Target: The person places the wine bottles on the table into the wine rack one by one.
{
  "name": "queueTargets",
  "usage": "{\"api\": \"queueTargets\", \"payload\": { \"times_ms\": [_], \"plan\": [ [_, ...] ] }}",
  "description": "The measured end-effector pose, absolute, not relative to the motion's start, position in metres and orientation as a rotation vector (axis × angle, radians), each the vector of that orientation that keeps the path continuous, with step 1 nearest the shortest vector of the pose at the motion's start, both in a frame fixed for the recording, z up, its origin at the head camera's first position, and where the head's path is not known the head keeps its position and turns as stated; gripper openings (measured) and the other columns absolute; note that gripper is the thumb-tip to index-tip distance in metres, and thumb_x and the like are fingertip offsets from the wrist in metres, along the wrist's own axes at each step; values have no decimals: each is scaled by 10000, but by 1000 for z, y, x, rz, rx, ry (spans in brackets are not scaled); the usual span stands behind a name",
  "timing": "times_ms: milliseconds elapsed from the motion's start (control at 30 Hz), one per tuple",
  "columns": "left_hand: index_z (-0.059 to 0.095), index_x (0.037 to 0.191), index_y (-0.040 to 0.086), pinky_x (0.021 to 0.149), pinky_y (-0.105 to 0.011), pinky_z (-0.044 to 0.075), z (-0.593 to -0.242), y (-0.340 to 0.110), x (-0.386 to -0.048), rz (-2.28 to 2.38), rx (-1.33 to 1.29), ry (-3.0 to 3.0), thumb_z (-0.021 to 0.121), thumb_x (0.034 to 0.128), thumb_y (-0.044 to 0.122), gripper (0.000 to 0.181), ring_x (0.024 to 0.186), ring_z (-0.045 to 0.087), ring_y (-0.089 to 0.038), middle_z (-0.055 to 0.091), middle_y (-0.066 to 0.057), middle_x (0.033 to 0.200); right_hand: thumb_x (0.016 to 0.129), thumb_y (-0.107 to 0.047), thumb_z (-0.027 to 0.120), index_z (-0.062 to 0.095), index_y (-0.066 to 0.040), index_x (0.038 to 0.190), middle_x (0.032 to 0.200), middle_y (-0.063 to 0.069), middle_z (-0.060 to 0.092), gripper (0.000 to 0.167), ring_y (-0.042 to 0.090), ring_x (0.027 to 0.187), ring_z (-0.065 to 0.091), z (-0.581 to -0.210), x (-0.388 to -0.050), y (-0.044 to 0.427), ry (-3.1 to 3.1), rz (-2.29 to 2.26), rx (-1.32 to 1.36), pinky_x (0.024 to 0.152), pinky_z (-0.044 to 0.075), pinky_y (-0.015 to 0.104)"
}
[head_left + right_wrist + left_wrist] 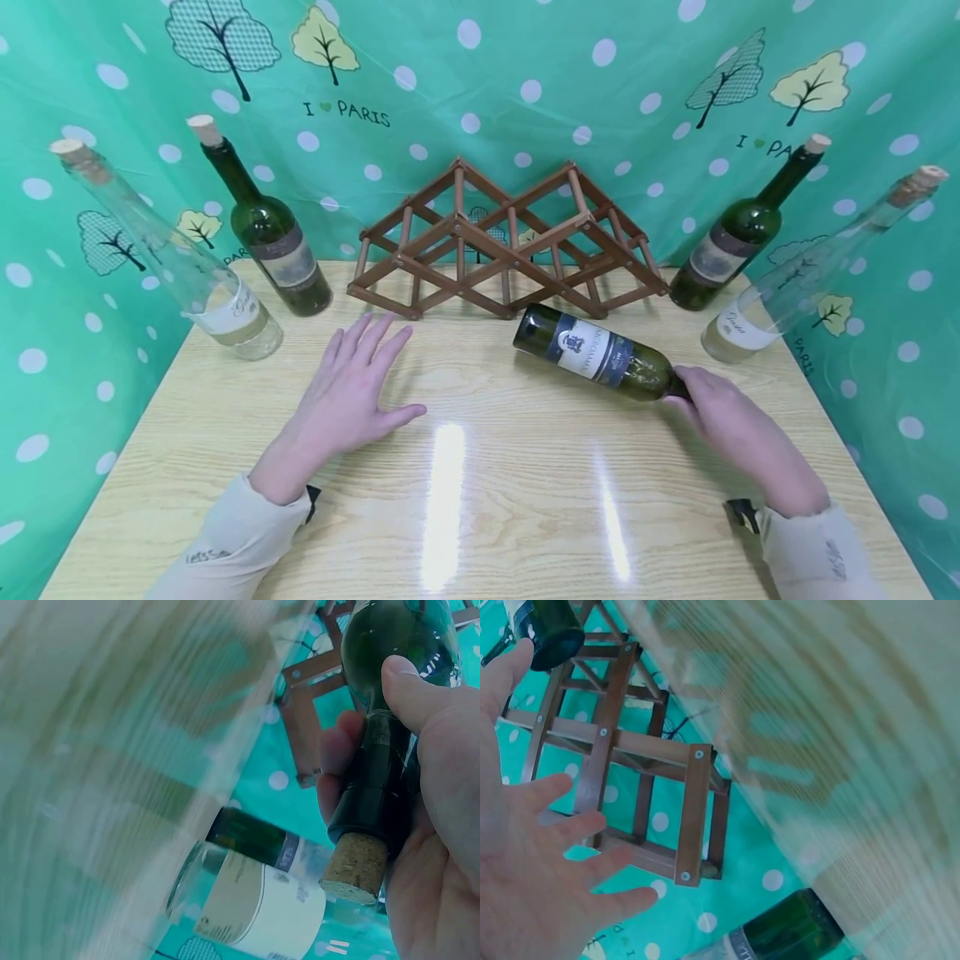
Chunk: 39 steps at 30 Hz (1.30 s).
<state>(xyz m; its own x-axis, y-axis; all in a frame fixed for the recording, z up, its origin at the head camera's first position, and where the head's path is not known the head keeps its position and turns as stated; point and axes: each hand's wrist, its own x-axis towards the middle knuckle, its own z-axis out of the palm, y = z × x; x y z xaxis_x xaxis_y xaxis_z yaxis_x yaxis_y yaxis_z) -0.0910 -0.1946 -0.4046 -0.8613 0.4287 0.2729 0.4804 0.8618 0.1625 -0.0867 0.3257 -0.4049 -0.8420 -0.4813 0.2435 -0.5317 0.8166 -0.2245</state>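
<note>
My right hand point(723, 421) grips a dark green wine bottle point(592, 354) by its neck. The bottle is tilted on its side, its base toward the wooden wine rack point(457, 221) and its blue-and-white label facing up. In the right wrist view, the fingers and thumb point(409, 690) wrap the neck, and a cork point(356, 870) shows at its end. My left hand point(348, 392) is held over the table with fingers spread and nothing in it. The left wrist view shows that hand point(555, 877) before the rack point(607, 735), with the held bottle's base point(559, 637) above it.
At left stand a clear corked bottle point(225, 312) and a green corked bottle point(288, 258). At right are another green bottle point(716, 254) and a clear bottle point(742, 325). A green dotted cloth point(468, 75) hangs behind the wooden table point(517, 500).
</note>
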Motion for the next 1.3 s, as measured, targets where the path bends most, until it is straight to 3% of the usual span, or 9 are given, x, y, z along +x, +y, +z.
{"api": "queueTargets", "payload": {
  "times_ms": [233, 967, 1300],
  "plan": [
    [389, 1638, 134, 1174, -782, 205, -405, -196, -90, -268, -641, -2895, 783, 798, 756, 1117, 1568, 174, -505, 256, -189, 1716, 964, -56, 772, 566, 147, 1313, 1194, 361, 663, 453, 554, 1078, 664, -405, -82, 338, -2846, 420, 740, 864, 556, 686],
    [323, 1670, 137, 1166, -809, 148, -406, -197, -88, -247, -567, -2983, 765, 783, 794, 1189, 1580, 101, -521, 197, -206, 1737, 950, -18, 773, 576, 94, 1189, 1021, 259, 670, 330, 432, 878, 684, -410, -74, 375, -2783, 423, 629, 642, 524, 563],
    [323, 1670, 133, 1174, -804, 129, -406, -199, -88, -246, -552, -3004, 770, 780, 792, 1194, 1584, 82, -521, 197, -212, 1736, 984, -30, 740, 563, 122, 1179, 1007, 300, 657, 304, 469, 872, 671, -413, -75, 385, -2810, 406, 574, 641, 516, 604]
  ]
}}
